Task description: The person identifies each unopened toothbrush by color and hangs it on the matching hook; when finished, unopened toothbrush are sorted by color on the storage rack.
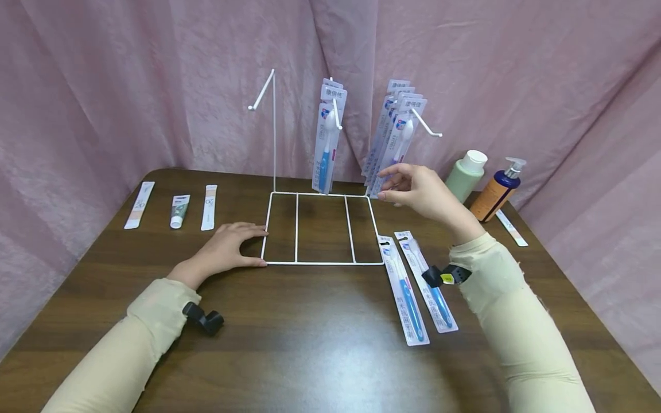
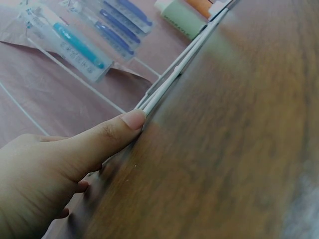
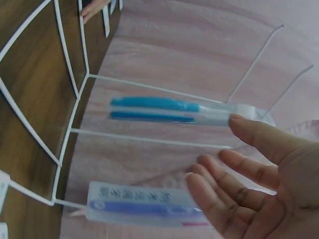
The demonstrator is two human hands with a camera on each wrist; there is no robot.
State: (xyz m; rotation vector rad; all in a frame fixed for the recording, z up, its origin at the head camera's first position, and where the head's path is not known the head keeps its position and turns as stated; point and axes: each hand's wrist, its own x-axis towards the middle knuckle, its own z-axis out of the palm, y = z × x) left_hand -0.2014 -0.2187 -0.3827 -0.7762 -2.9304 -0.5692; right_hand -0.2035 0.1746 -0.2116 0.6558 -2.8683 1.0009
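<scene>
A white wire display rack (image 1: 325, 264) stands on the table with three hooks. My left hand (image 1: 227, 246) touches its left side, the straight thumb at the front corner and the fingertips along the side rod. Several packaged toothbrushes (image 1: 395, 129) hang from the right hook, and blue packaged toothbrushes (image 1: 325, 152) from the middle one. The left hook (image 1: 262, 92) is bare. Close in front of the right-hand packs is my right hand (image 1: 420, 189), its thumb and loosely bent fingers apart; nothing lies between them in the right wrist view. Two packaged toothbrushes (image 1: 405, 298) lie beside the rack's front right corner.
At the right stand a green bottle (image 1: 465, 176) with a white cap and an orange pump bottle (image 1: 493, 195), a thin sachet (image 1: 511, 228) beside them. On the left lie a small tube (image 1: 179, 210) and two sachets (image 1: 139, 205). A pink curtain (image 1: 206, 86) hangs behind the table.
</scene>
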